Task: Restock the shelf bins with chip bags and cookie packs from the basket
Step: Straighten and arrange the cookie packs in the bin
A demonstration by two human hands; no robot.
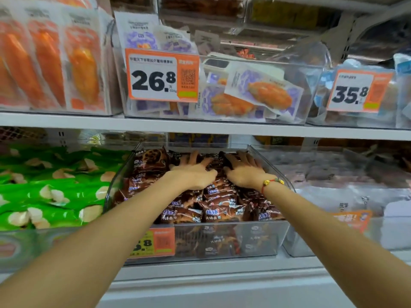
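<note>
Both bare arms reach into the clear plastic bin (270, 232) on the lower shelf, which is heaped with small brown cookie packs (219, 210) printed with white and blue lettering. The left hand (193, 173) lies palm down on the pile toward the back of the bin, its fingers (194, 156) spread and fairly straight, pressing on the wrappers; the packs sit directly under the fingers and palm, none pinched. The right hand (243, 172), with a red cord bracelet with gold beads (272, 182) at its wrist, lies just beside the left, also palm down on the packs, fingers splayed with the tips bent slightly onto a dark wrapper at the rear. More packs fill the bin in front of both hands, up to its front wall. An orange price tag (155, 242) hangs on that wall. To the left lie shiny green chip bags (51, 187). Above, a white shelf board (200, 126) carries another clear bin with purple-and-white pouches (264, 90) and a "26.8" price label (161, 75).
</note>
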